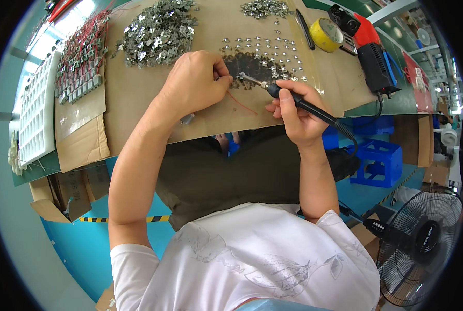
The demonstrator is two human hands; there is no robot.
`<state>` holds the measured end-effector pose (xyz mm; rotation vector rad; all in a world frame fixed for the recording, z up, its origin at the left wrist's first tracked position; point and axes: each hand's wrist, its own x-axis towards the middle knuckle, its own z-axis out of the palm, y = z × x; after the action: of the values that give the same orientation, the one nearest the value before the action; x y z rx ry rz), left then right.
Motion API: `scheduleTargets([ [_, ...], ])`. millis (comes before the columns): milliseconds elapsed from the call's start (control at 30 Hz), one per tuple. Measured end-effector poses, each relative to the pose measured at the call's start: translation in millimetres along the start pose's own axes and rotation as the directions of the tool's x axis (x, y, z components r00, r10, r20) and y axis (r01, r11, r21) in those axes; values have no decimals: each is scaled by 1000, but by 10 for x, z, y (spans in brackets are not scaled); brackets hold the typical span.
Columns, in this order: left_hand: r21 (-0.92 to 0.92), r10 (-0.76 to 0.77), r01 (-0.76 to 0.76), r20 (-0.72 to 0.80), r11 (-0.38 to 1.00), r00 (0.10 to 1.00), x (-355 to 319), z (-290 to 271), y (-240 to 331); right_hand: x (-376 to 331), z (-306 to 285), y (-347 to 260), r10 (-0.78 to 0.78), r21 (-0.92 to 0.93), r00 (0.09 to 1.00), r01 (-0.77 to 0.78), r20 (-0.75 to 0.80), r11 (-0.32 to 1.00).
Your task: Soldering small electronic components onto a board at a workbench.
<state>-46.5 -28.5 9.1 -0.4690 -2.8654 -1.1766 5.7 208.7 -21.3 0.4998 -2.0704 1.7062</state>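
My right hand is wrapped around the black handle of a soldering iron, its tip pointing left. That tip meets or nearly meets a small shiny metal piece over a dark scorched patch of the board. Beside it, my left hand is closed in a pinch. A thin red wire trails out from under its fingertips, and a small grey part peeks out below the palm. What exactly the left fingertips grip is hidden.
Metal clips form a big heap and a smaller pile; several stand in rows. Wired grey parts and a white gridded tray lie left. Yellow tape, a black pen and a black box stand right.
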Motion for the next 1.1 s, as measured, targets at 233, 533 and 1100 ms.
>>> scheduleTargets([
  [233, 19, -12, 13, -14, 1000, 1000, 0, 24, 2, 20, -5, -5, 25, -29, 999, -25, 26, 999],
  [533, 53, -23, 24, -35, 998, 999, 0, 43, 22, 30, -11, 12, 3, -38, 1000, -2, 31, 999],
  [1100, 61, -36, 37, -22, 997, 999, 2, 36, 30, 30, 0, 4, -19, -58, 999, 21, 33, 998],
])
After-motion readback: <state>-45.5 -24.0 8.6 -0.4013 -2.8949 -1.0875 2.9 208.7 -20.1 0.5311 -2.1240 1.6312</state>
